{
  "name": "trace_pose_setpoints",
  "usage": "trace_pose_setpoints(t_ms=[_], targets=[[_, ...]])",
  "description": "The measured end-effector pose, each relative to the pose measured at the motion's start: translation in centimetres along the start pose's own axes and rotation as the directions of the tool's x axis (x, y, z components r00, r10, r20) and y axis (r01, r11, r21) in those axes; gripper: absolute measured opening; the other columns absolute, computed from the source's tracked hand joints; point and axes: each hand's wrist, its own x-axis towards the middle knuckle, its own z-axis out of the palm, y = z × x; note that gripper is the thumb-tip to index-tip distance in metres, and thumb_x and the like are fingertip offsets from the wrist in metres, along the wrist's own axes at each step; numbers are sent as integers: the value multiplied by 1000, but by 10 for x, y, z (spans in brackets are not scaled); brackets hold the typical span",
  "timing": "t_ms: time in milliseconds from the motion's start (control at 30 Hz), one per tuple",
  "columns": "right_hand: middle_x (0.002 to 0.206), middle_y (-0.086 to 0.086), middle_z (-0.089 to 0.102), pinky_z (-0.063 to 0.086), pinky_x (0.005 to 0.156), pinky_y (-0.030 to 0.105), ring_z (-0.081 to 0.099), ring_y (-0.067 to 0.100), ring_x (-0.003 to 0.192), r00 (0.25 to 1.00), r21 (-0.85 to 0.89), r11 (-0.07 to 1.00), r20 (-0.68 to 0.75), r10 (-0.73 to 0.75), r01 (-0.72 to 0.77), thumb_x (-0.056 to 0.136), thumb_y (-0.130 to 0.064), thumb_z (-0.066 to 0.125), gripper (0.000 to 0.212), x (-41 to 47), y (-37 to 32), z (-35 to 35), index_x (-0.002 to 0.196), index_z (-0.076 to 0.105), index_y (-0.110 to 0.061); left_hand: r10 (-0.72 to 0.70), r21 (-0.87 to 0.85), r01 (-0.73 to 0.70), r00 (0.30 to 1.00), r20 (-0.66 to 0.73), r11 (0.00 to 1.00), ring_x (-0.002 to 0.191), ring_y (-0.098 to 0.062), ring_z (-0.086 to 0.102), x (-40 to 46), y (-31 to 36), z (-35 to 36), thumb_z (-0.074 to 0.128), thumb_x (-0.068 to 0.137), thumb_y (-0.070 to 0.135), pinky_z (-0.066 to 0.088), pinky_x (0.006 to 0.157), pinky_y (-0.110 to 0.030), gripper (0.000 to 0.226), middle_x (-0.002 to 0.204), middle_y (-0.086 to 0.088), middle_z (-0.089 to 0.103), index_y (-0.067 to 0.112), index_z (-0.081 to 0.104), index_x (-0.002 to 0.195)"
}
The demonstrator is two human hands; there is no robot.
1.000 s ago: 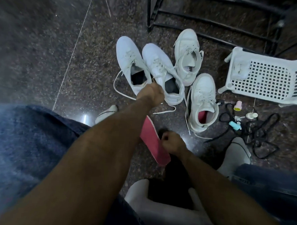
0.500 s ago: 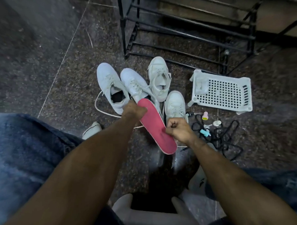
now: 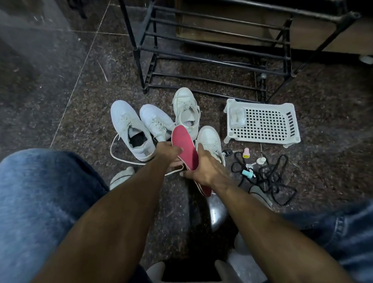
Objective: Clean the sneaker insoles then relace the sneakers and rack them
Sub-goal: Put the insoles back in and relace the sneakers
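We see a dark speckled stone floor [image 3: 55, 88] with pale grout lines, and on it a black metal shoe rack [image 3: 217, 46] with bare rails, which we take as our landmark. Just in front of the rack's right half lies a white perforated plastic basket [image 3: 265, 123], and in front of its left half stand four white sneakers [image 3: 130, 128], toes mostly toward the rack, one with a loose white lace [image 3: 120, 157] trailing on the floor. Nearer us than the basket is a tangle of black laces [image 3: 269, 177] with small pink [image 3: 246, 153] and teal [image 3: 246, 173] items among them; what they are we cannot tell, and we read no brand or writing anywhere. The red insole [image 3: 184, 147] is held above the floor in front of the sneakers, its long axis running from us toward the rack, rounded toe end pointing at the rack and leaning slightly left, heel end toward us. Our left hand [image 3: 169, 153] curls its fingers around the insole's left edge; our right hand [image 3: 206, 165] grips the right edge, fingers wrapped over it.
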Motion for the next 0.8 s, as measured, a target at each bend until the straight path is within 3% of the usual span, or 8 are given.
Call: trace_pose_setpoints(t_ms=[67, 133, 267, 467, 533, 600, 700, 800], targets=[[133, 7, 44, 48, 90, 43, 51, 30, 118, 999, 42, 998, -23, 46, -45, 68, -52, 77, 111, 8, 2, -1, 150, 9, -21, 25, -26, -24, 1000, 20, 999, 77, -28, 69, 2, 5, 5, 62, 88, -3, 60, 55, -32, 38, 103, -19, 67, -4, 53, 124], [121, 6, 47, 51, 84, 41, 54, 28, 108, 996, 157, 985, -28, 84, -79, 64, -49, 80, 105, 18, 7, -4, 146, 22, -19, 64, -27, -63, 998, 29, 998, 73, -26, 68, 5, 11, 9, 61, 89, -2, 58, 50, -30, 32, 101, -19, 66, -3, 54, 120], [91, 1, 63, 51, 65, 30, 63, 19, 78, 996, 227, 971, -34, 86, -76, 65, -42, 82, 57, 35, 20, -15, 112, 61, -19, 98, 62, -101, 994, 58, 993, 69, -27, 69, 17, 16, 19, 64, 89, 7, 60, 56, -31, 32, 98, -19, 68, 0, 57, 119], [83, 1, 67, 50, 67, 30, 63, 22, 78, 978, 266, 951, -91, 189, -159, 79, -41, 70, 27, 59, 33, -27, 98, 64, -22, 232, 75, -230, 972, -21, 970, 76, -29, 67, 50, 28, 35, 58, 93, 32, 52, 60, -33, 19, 82, -8, 68, 15, 63, 88], [81, 1, 66, 49, 69, 29, 64, 24, 80, 964, 304, 937, -142, 224, -173, 83, -38, 68, 24, 69, 39, -31, 101, 64, -22, 412, 407, -362, 910, -41, 839, 100, -33, 64, 67, 32, 35, 54, 93, 26, 51, 83, -39, 19, 103, -12, 70, 15, 68, 100], [82, 1, 67, 51, 72, 30, 65, 24, 81, 948, 395, 900, -170, 268, -183, 83, -34, 70, 19, 80, 46, -34, 98, 63, -24, 536, 722, -429, 839, 96, 543, 124, -29, 51, 79, 36, 36, 52, 91, 18, 42, 101, -38, 36, 132, -9, 58, 16, 59, 126], [87, 1, 71, 55, 82, 38, 67, 22, 83, 932, 536, 826, -182, 313, -172, 79, -31, 73, 15, 97, 58, -35, 85, 61, -26, 493, 877, -469, 791, 364, 106, 143, -23, 25, 90, 43, 40, 51, 89, 16, 26, 114, -46, 56, 150, -4, 38, 19, 39, 143], [86, 0, 73, 56, 80, 45, 69, 24, 81, 937, 629, 762, -152, 314, -154, 77, -28, 76, 14, 105, 63, -38, 80, 63, -24, 363, 891, -453, 828, 428, -19, 147, -21, 14, 95, 44, 45, 50, 87, 17, 10, 117, -52, 63, 152, -7, 34, 16, 31, 147]])
